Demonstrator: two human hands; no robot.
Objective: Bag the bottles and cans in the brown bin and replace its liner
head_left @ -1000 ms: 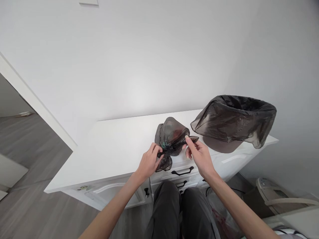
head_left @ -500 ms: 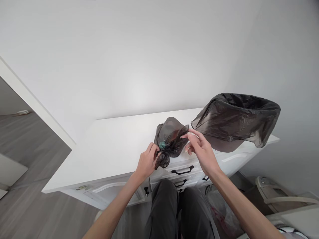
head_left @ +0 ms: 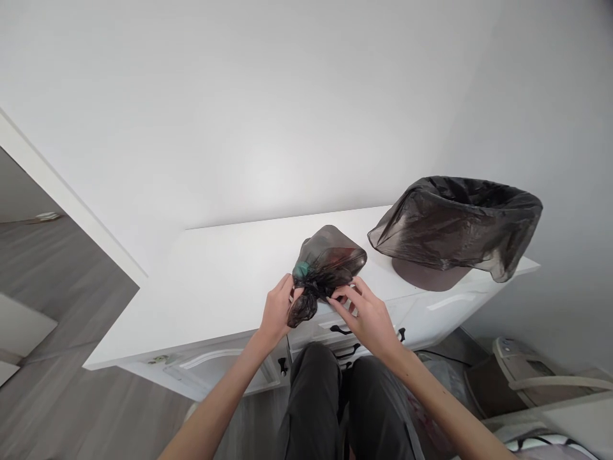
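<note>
A small dark translucent plastic bag (head_left: 332, 252) with green and red things showing through it lies at the front of the white cabinet top (head_left: 230, 281). My left hand (head_left: 280, 303) is closed on the gathered neck of this bag. On the neck's other side, my right hand (head_left: 366, 313) pinches the dark plastic between thumb and fingertips. To the right stands a brown bin (head_left: 428, 276) lined with a black bag (head_left: 445, 227), whose edge is folded over the rim.
Below the top are white drawers and doors with black handles (head_left: 347, 350). A beige appliance (head_left: 522, 361) stands at the lower right. A white wall (head_left: 287, 108) rises behind the cabinet.
My right hand has come down and left, from the bag's upper right corner to its gathered neck. The neck has shifted slightly left with my left hand.
</note>
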